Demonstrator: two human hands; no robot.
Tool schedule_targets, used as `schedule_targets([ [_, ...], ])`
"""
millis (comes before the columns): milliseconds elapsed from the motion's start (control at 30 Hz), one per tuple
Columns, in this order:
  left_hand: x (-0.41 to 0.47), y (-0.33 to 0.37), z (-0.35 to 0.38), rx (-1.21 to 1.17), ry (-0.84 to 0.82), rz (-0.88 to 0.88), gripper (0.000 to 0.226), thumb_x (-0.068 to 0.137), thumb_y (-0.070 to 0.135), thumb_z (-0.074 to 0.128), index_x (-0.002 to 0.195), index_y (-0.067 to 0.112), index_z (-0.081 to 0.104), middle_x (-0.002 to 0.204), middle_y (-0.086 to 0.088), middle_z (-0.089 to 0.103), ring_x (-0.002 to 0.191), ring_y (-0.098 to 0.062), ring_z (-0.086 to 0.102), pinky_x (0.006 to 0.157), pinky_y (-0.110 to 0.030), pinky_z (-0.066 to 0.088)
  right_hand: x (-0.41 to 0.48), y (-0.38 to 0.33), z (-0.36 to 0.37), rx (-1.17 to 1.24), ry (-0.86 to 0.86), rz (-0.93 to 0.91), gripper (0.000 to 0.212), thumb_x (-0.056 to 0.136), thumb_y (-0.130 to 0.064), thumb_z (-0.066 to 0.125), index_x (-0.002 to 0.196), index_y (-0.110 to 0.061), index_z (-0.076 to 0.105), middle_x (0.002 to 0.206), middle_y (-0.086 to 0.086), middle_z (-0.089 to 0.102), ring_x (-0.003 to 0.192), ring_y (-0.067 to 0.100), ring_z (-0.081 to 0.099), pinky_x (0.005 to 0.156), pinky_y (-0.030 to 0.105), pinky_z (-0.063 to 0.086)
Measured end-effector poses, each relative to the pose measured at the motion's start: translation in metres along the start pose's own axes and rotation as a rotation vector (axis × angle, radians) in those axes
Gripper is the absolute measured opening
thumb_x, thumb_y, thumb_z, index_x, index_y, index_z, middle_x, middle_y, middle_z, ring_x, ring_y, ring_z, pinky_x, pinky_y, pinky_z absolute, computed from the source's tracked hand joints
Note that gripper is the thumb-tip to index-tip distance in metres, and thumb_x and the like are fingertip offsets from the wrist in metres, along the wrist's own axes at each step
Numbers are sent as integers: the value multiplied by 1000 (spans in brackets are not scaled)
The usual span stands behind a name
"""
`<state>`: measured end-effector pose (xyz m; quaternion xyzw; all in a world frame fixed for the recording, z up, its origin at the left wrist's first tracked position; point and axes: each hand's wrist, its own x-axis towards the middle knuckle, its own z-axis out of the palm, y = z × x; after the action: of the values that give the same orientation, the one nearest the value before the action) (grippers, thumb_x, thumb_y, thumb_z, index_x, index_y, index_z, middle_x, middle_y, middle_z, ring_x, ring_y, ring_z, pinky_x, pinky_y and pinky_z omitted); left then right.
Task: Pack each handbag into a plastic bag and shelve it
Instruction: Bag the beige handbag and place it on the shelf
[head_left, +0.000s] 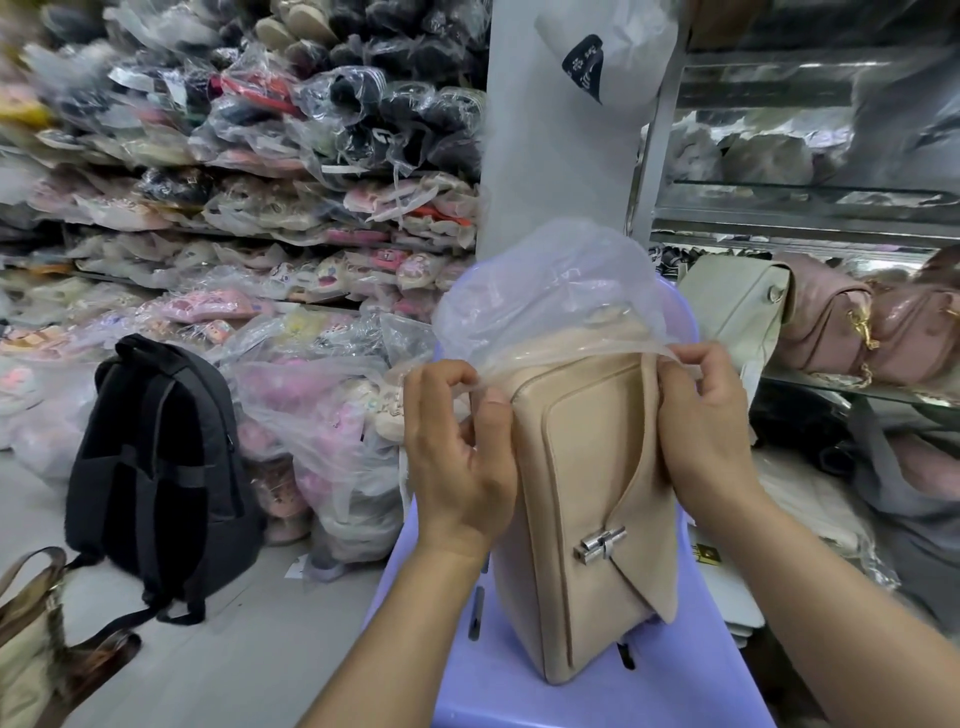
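**Both hands at the plastic rim, handbag part covered**

Forearms reach in from the bottom edge of my feed, and between them a beige handbag (587, 493) stands on one end on a purple plastic stool (519, 691). Its silver clasp (600, 543) faces me, low on the front flap.

From my seat the grip reads clearly. My operator's left hand (457, 457) pinches the edge of a clear plastic bag (550, 291) between thumb and curled fingers, at the handbag's upper left corner. The right hand (711, 431) pinches the same edge on the opposite side, its fingers bent against the handbag's flank. Neither hand is slack.

The plastic bag sits like a hood over the top end of the handbag and billows loosely above it. Its rim is stretched across the handbag between the two hands, so only the upper part is covered, while the clasp and everything below it are bare.

A black backpack (161, 467) stands on the floor to the left, in front of heaps of bagged slippers (311, 208) stacked on racks. On the right a metal shelf (810, 228) holds a pale handbag (732, 306) just beside a pink one (831, 322). A tan bag (31, 649) pokes in at the lower left corner.
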<state>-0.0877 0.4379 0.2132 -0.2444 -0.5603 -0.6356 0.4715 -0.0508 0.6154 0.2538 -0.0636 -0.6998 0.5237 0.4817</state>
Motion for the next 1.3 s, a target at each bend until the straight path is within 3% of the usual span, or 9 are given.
schedule_targets([
  [167, -5, -1, 9, -4, -67, 105, 24, 99, 38, 55, 94, 15, 54, 113, -8, 52, 112, -18, 52, 75, -50, 55, -2, 9, -2, -97, 39, -90, 15, 94, -35, 58, 86, -24, 51, 119, 10, 56, 87, -16, 49, 81, 5, 39],
  [233, -7, -1, 10, 67, -79, 207, 25, 103, 41, 50, 94, 18, 51, 114, -10, 53, 109, -23, 53, 84, -44, 52, 3, 15, -6, -115, -32, -80, 24, 87, -51, 57, 83, -28, 54, 122, 7, 58, 106, -2, 54, 102, 23, 43],
  [300, -7, -3, 8, 121, -92, 273, 26, 103, 43, 49, 95, 18, 49, 113, -12, 55, 106, -26, 54, 91, -34, 46, 1, 18, -10, -136, -97, -72, 27, 87, -58, 57, 87, -31, 58, 117, 2, 60, 108, 16, 58, 97, 38, 48],
  [500, -9, -4, 7, 84, -152, 255, 34, 87, 44, 71, 95, 19, 48, 117, -9, 53, 112, -23, 53, 98, -24, 41, -6, 32, -11, -125, -168, -11, 19, 105, -39, 52, 105, -19, 49, 95, -7, 56, 85, 5, 53, 76, 29, 42],
  [700, -19, 0, 14, 92, -26, 93, 39, 87, 52, 66, 85, 16, 51, 99, -2, 45, 95, -18, 46, 88, -14, 35, -10, 29, -2, 5, -158, 5, 32, 89, -47, 56, 99, -18, 48, 82, -5, 51, 60, -7, 47, 59, 9, 38],
  [933, -3, 26, 21, -167, 65, -574, 28, 92, 52, 60, 103, 33, 41, 107, 9, 51, 91, 2, 53, 78, -22, 41, -11, 37, -1, 106, -94, -24, 14, 81, -31, 55, 87, -22, 46, 73, -8, 43, 59, -1, 40, 58, 15, 35],
  [1033, -1, 28, 25, -240, -38, -803, 44, 93, 59, 55, 115, 22, 59, 98, 18, 65, 86, 9, 57, 76, -14, 41, -9, 38, 0, 172, -64, 52, 11, 74, -24, 49, 84, -22, 52, 71, -8, 44, 65, 8, 41, 62, 25, 34],
  [1167, 1, 32, 27, -350, -46, -693, 30, 97, 37, 59, 120, 19, 65, 106, 8, 74, 104, -7, 67, 90, -21, 50, -3, 33, -3, 271, 15, 166, 16, 77, -41, 53, 71, -26, 56, 76, -5, 52, 76, 19, 44, 64, 33, 34],
  [1300, 0, 34, 33, -505, -136, -583, 19, 99, 13, 52, 114, 18, 63, 97, 10, 74, 97, -6, 68, 86, -20, 50, -4, 33, -8, 150, 83, 52, 19, 103, -34, 57, 103, -16, 50, 82, -7, 52, 63, -7, 49, 63, 10, 39],
])
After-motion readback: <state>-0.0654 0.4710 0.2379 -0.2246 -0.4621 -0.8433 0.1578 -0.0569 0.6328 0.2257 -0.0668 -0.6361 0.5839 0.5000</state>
